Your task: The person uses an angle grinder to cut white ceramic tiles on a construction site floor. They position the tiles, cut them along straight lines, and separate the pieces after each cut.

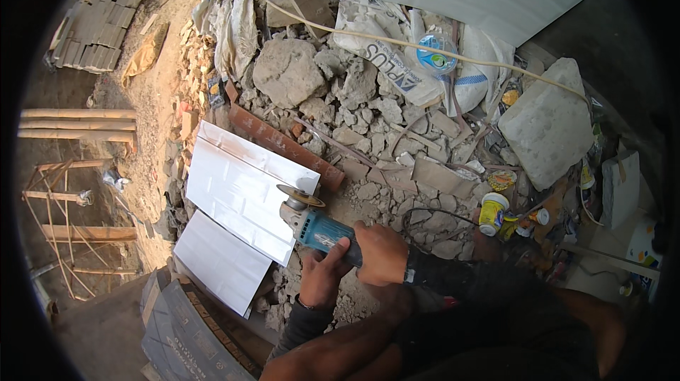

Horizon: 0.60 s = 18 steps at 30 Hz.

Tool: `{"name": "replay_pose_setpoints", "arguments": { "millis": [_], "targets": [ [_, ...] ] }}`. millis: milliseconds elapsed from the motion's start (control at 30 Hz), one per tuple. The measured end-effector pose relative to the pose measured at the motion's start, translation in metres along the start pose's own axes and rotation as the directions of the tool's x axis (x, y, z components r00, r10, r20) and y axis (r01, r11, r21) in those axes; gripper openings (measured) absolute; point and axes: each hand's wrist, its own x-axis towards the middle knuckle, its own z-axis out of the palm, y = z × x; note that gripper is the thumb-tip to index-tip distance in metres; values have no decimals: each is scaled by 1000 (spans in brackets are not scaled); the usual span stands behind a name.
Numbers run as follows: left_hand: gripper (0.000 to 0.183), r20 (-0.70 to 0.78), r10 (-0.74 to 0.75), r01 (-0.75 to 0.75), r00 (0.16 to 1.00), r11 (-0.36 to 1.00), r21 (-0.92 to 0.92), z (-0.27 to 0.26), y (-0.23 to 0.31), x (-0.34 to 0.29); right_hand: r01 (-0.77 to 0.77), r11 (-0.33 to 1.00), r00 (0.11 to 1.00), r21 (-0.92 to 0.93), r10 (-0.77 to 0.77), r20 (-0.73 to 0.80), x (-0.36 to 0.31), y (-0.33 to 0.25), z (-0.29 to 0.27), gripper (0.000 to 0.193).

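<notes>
Rubble (368, 193) covers the ground around the worker. Near me, the right hand's (381, 253) fingers wrap the rear of a teal angle grinder (327, 231); the left hand (323, 276), closer to the panels, pinches its side. Its body slants up-left, roughly along the long axis of the upper white panel (237, 181). The disc (300, 195) overlaps that panel's right end; contact I can't tell. Beyond lies a reddish-brown channel (283, 141), then a boulder (289, 73).

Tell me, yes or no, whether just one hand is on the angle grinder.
No, the right hand grasps the rear of the angle grinder while the left hand also holds its body.
</notes>
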Motion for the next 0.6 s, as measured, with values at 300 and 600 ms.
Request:
{"name": "replay_pose_setpoints", "arguments": {
  "millis": [300,600],
  "targets": [
    [30,-41,106,-102,993,989,105,0,20,-22,26,1000,999,7,-26,25,-4,-27,-15,51],
    [30,-240,358,-363,902,931,24,-30,63,1,110,994,994,21,-110,4,65,-86,-11,51]
  ]
}}
